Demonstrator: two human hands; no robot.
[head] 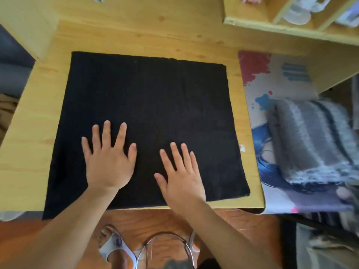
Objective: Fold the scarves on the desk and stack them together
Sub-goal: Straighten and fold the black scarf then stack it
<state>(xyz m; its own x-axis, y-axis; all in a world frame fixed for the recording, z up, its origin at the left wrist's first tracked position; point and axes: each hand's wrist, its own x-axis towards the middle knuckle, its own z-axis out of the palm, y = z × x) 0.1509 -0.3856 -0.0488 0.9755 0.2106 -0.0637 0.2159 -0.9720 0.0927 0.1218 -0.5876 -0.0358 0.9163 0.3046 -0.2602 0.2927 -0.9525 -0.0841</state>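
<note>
While the black scarf (147,121) is pressed flat by the spread left hand (108,162) and right hand (180,175), the folded grey striped scarf (310,140) is seen at the frame's right, nearer the right hand

The black scarf (147,121) was matt, soft-looking cloth with a slightly fuzzy nap, and both the left hand (109,162) and right hand (181,177) lay flat on it with bare skin. The desk (25,152) was pale wood-grain with knots and a smooth, low-sheen finish; the printed mat (272,78) beside it looked smooth and matt. The grey striped scarf (310,140) was a fuzzy knit, the chair frame (165,237) shiny metal, the floor (242,230) glossy reddish wood.
</note>
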